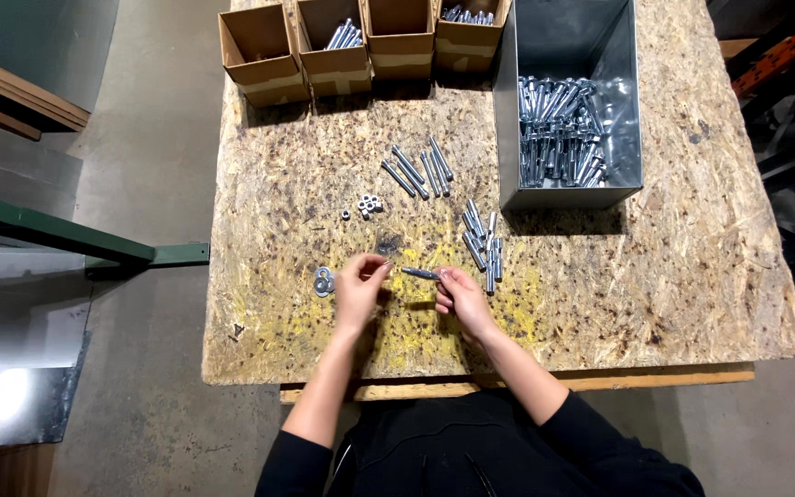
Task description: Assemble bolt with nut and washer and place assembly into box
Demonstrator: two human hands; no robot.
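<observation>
My right hand [460, 296] pinches a grey metal bolt [419, 272] by one end, holding it level above the chipboard table [674, 276]. My left hand [359, 287] is just left of the bolt's free tip, fingertips pinched together; whether a small part sits between them is too small to tell. A few flat washers [324, 282] lie right beside my left hand. A cluster of small nuts [368, 204] lies farther up. Loose bolts [483, 244] lie just beyond my right hand, and another group of longer bolts [419, 169] sits above them.
A grey metal bin [620, 110] with many bolts stands at the back right. Several open cardboard boxes [261, 57] line the far edge, some with bolts inside. A green metal frame [75, 241] stands left of the table over the concrete floor.
</observation>
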